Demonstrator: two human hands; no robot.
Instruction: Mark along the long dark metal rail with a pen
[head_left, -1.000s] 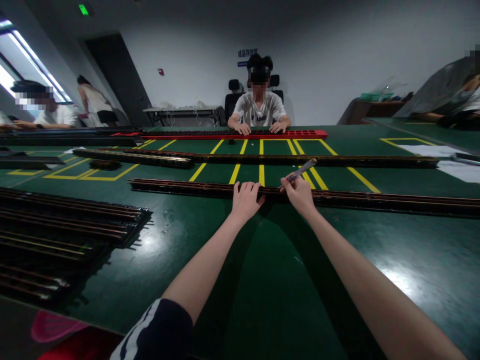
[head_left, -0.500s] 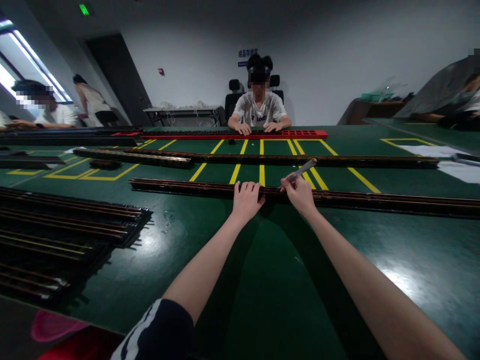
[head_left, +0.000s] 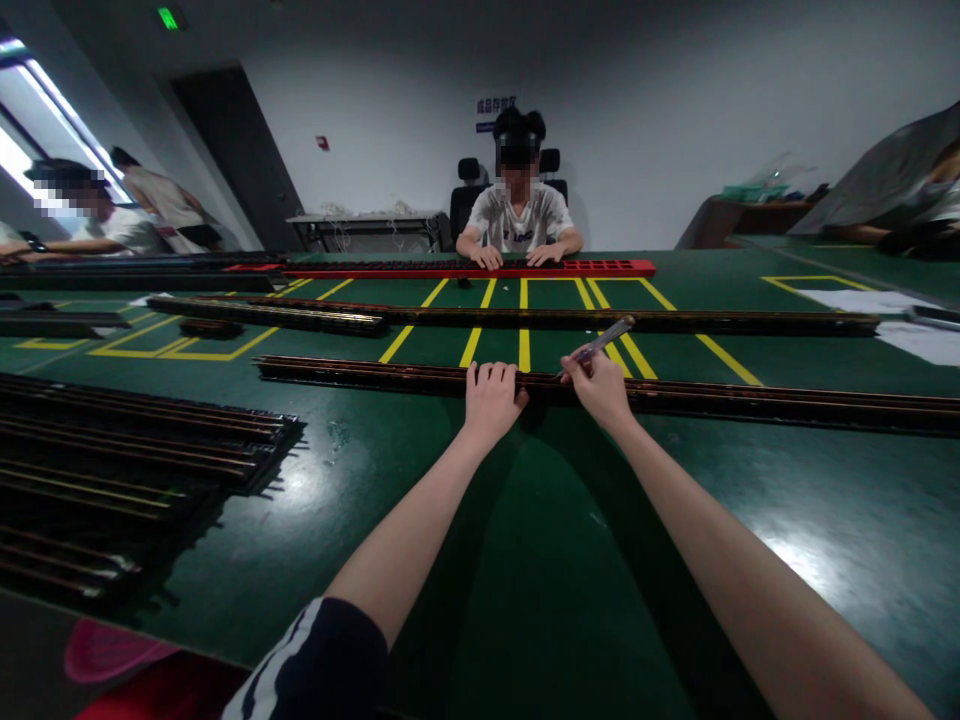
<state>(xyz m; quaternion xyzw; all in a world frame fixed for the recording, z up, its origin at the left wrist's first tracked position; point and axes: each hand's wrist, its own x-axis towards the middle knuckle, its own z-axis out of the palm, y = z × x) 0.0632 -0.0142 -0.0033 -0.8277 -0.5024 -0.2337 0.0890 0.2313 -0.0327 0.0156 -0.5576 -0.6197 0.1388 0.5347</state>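
Observation:
A long dark rail (head_left: 360,376) with thin copper-coloured strips along it runs across the green table in front of me. My left hand (head_left: 493,402) is closed over it near the middle, fingers on the far side and thumb on the near side. Just to the right, my right hand (head_left: 598,388) grips a slim grey pen-like tool (head_left: 611,334), its back end pointing up and right. The tool's lower tip is down at the rail; fingers and dark surfaces make the contact point hard to see.
Several similar rails (head_left: 150,430) lie stacked at the left. Another long rail (head_left: 600,320) crosses beyond mine. A red tray (head_left: 630,268) lies before a person (head_left: 519,215) seated opposite. Papers (head_left: 919,342) lie at the right; yellow tape (head_left: 525,345) marks the table.
The rail and my left hand have shifted very slightly to the left. My right hand and the tool stay nearly still. A person at the far left leans further over.

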